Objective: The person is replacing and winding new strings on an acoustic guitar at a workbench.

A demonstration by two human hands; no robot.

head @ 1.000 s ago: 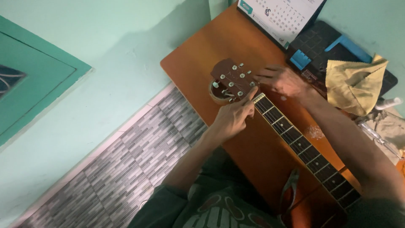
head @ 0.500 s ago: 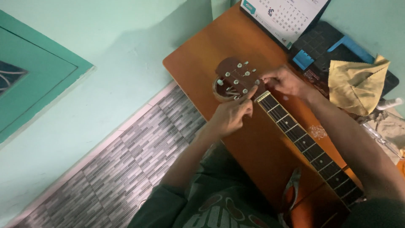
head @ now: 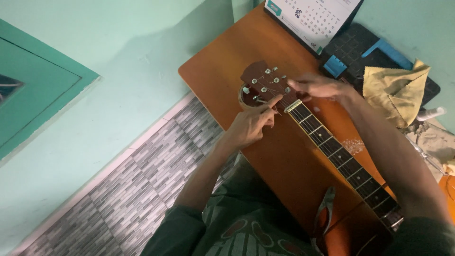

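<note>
The left hand [head: 251, 125] pinched a thin string end beside the brown wooden guitar headstock [head: 265, 85], which lay on the orange-brown wooden table [head: 213, 76]. Strings appeared partly wound on the silver tuning posts [head: 270, 80]; tightening seemed unfinished. The right hand [head: 317, 87] rested loosely open against the headstock's far edge.

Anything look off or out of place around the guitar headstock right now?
Nothing looks damaged or spilled. The guitar headstock lies over the table, left hand and right hand at it. A yellow cloth lies crumpled, and pliers rest near the table edge.
</note>
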